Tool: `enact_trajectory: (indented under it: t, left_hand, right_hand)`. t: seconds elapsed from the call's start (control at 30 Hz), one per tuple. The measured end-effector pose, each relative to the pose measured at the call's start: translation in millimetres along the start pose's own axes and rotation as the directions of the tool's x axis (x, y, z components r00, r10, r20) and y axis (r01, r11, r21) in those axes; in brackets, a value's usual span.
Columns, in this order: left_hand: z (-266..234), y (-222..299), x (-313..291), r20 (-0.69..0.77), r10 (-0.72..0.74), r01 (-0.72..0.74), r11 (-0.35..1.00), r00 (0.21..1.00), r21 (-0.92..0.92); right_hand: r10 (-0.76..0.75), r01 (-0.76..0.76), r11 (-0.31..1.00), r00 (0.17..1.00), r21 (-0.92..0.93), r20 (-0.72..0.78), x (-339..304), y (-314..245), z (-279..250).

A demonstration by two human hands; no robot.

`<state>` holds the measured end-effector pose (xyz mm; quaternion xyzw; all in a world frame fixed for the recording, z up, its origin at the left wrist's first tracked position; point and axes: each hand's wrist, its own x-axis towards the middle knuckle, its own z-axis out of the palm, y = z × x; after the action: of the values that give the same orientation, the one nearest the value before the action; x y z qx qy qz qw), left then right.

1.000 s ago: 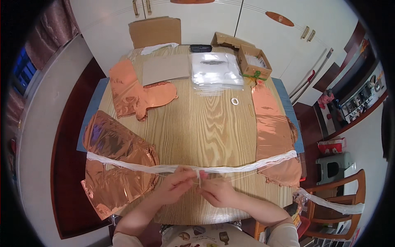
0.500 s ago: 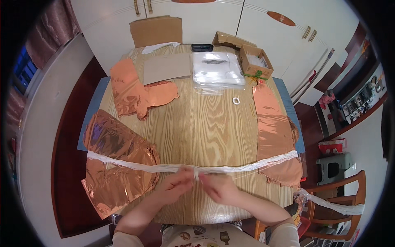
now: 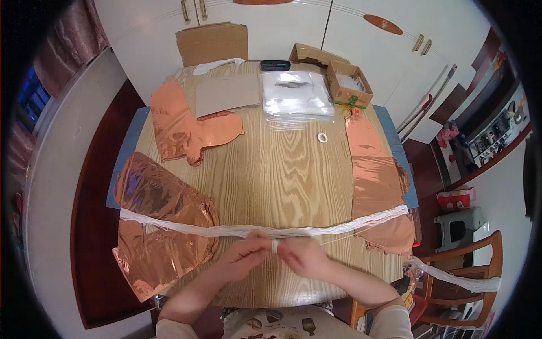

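Close to the near edge of the table, my left hand [image 3: 244, 258] and my right hand [image 3: 306, 257] are closed on a small white bundle of string [image 3: 275, 246] between their fingertips. A thin loose strand runs from my right hand off to the right. Just beyond my hands, a long hank of white string [image 3: 333, 229] lies across the table from left to right. Its ends rest over the flat copper-coloured foil balloons [image 3: 169, 223] on the left and another foil balloon [image 3: 375, 186] on the right.
More copper foil [image 3: 180, 130] lies at the far left. Farther back are a grey board [image 3: 226, 95], a stack of clear plastic bags [image 3: 296, 96], a black case [image 3: 275, 65] and a cardboard box [image 3: 351, 95]. A white ring [image 3: 322, 137] sits right of centre. A chair [image 3: 460, 260] stands at right.
My hands stay together at the same spot, with small finger movements around the white bundle, which now shows more clearly. The view has shifted slightly; the table items have not moved.
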<state>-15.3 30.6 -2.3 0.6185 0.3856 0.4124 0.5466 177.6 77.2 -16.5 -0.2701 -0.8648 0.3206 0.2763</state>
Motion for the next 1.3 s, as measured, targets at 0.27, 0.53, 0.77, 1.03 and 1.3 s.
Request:
enact_trajectory:
  t: [0.27,0.53,0.77,1.03,1.3]
  left_hand:
    - [1,8,-1,-0.044,-0.105,0.097,0.984,0.994,-0.148]
    - [1,7,5,-0.033,0.014,-0.014,1.000,0.999,-0.007]
    - [3,3,4,-0.057,-0.150,0.160,0.938,0.987,0.307]
    - [5,1,6,-0.108,-0.039,0.035,0.999,0.993,-0.035]
    - [0,-3,2,0.085,-0.075,0.074,0.997,0.994,0.017]
  right_hand:
    - [-0.024,0.031,0.997,0.994,0.075,-0.102,-2,-5,0]
    - [-0.010,0.013,1.000,0.987,0.013,-0.162,4,-6,-3]
    - [-0.013,0.037,0.997,0.945,0.068,-0.327,6,-7,-7]
    - [-0.068,0.074,0.997,0.983,0.032,-0.170,1,-4,2]
    - [0.000,0.024,0.997,0.955,0.076,-0.297,8,-2,-5]
